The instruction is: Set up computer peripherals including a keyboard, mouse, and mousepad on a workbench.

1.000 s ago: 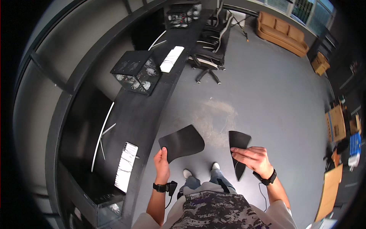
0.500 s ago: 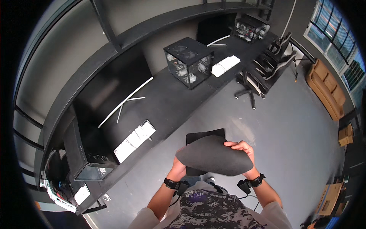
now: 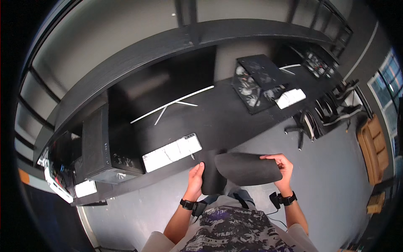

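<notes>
Grey floor point(image 3: 327, 168) lay beneath my fingers, and a long black counter point(image 3: 226, 119) ran ahead of them. My left fingers point(image 3: 201, 166) were closed on the edge of one black sheet point(image 3: 213, 178), thumb uppermost, the sheet hanging just to their right. My right fingers point(image 3: 268, 157) pinched the right end of a second black sheet point(image 3: 249, 169), which curved away leftward from them, its far end overlapping the first in view; whether the two touched, I couldn't tell. Just beyond my left fingers a white keyboard point(image 3: 172, 152) rested on the counter. Farther out stood a black monitor point(image 3: 168, 80), with a dark computer case point(image 3: 96, 143) to their left. Another case point(image 3: 266, 75) stood ahead of my right fingers, and well off to their right was a brown sofa point(image 3: 373, 149).
</notes>
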`<state>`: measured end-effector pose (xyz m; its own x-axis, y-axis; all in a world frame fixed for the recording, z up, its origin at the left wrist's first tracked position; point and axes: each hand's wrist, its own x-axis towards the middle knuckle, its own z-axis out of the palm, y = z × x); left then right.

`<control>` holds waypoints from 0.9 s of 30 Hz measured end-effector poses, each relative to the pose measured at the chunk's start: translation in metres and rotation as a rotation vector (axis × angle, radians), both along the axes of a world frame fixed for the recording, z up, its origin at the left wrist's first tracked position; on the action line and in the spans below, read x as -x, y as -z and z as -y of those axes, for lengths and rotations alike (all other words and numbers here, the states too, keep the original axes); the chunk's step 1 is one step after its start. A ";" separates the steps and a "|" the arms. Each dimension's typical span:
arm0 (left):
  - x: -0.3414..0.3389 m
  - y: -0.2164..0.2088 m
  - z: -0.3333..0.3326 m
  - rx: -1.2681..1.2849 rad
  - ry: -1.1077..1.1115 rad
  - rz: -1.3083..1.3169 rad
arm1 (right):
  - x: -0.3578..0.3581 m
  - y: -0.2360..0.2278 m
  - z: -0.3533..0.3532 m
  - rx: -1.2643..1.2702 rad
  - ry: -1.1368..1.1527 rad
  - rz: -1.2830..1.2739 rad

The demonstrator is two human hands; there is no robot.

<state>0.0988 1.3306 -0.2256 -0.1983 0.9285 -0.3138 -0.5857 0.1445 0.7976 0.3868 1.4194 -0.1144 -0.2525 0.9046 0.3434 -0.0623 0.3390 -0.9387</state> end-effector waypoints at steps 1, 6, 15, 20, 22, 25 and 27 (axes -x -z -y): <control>0.003 0.009 0.008 0.027 -0.101 -0.067 | 0.004 -0.004 -0.007 0.002 -0.030 0.003; 0.005 0.028 0.064 0.121 -0.351 -0.080 | 0.034 -0.006 -0.035 -0.373 -0.050 0.792; -0.007 0.008 0.122 0.132 -0.606 -0.064 | 0.070 0.053 -0.102 -0.214 -0.261 0.868; -0.017 0.001 0.140 0.148 -0.743 -0.117 | 0.089 0.079 -0.139 0.028 -0.333 0.624; -0.023 0.004 0.159 0.183 -0.781 -0.160 | 0.097 0.109 -0.150 0.141 -0.293 0.462; -0.044 0.003 0.171 0.239 -0.901 -0.159 | 0.094 0.178 -0.181 0.293 -0.216 0.416; -0.058 0.027 0.186 0.300 -0.953 -0.180 | 0.063 0.250 -0.219 0.454 -0.156 0.429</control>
